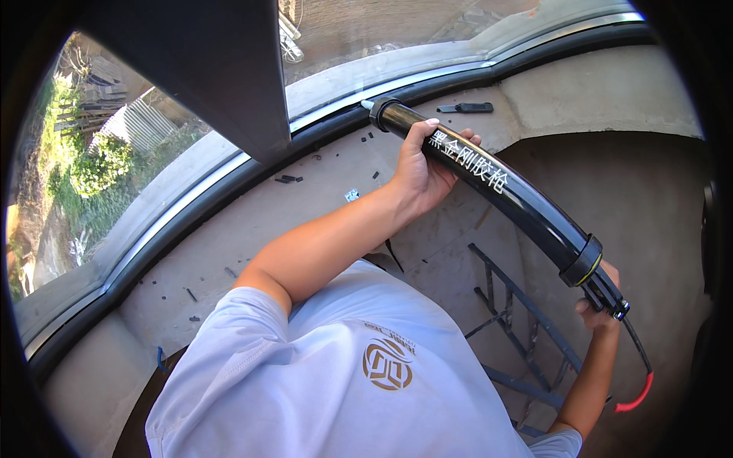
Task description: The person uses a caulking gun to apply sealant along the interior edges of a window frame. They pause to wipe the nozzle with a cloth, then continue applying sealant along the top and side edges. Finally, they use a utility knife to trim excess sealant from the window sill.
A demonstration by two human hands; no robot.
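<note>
Caulking gun (489,181) | left grip (420,169) around barrel (534,217) | right grip (595,317) at handle (601,293)

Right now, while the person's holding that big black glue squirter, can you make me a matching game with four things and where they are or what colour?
Things:
1. left hand
2. utility knife
3. right hand
4. hooked rod end

Places or colours:
A. lying on the windowsill
B. red
C. gripping the caulking gun near its nozzle
D. at the caulking gun's rear end

Right pairs: 1-C, 2-A, 3-D, 4-B
</note>
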